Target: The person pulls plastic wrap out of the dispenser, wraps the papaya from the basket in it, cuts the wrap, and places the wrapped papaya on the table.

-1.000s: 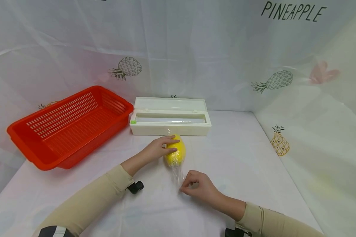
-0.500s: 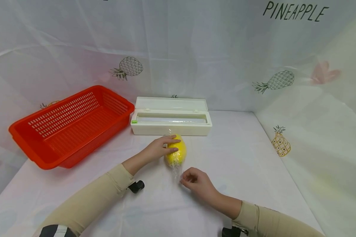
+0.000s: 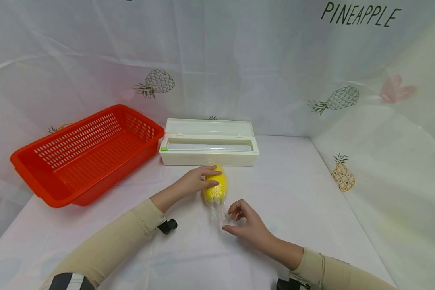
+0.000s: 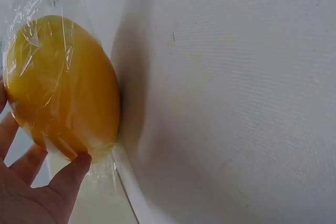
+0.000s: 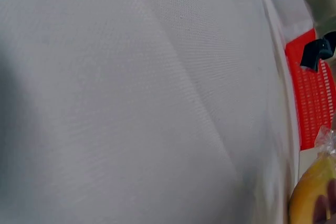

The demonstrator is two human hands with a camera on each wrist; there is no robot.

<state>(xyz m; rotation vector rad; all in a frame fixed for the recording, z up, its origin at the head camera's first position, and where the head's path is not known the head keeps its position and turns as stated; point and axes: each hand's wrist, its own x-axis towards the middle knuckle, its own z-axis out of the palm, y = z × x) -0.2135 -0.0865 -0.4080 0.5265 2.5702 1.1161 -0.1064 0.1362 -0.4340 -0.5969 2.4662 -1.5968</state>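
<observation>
A yellow, smooth, mango-like fruit, wrapped in clear plastic film, lies in the middle of the white table. My left hand holds it from its left side, the fingertips and thumb around the wrapped surface, as the left wrist view of the fruit also shows. A twisted tail of cling film runs from the fruit's near end towards me. Just right of this tail is my right hand, its thumb and fingers spread apart with nothing gripped between them.
Behind the fruit stands a white cling film dispenser with its lid up and a roll inside. A red perforated basket sits at the left. White printed curtain hangs behind the table and along its right side.
My right hand was pinched at the film tail; its thumb and fingers have since parted and shifted slightly right. My left hand has stayed on the fruit.
</observation>
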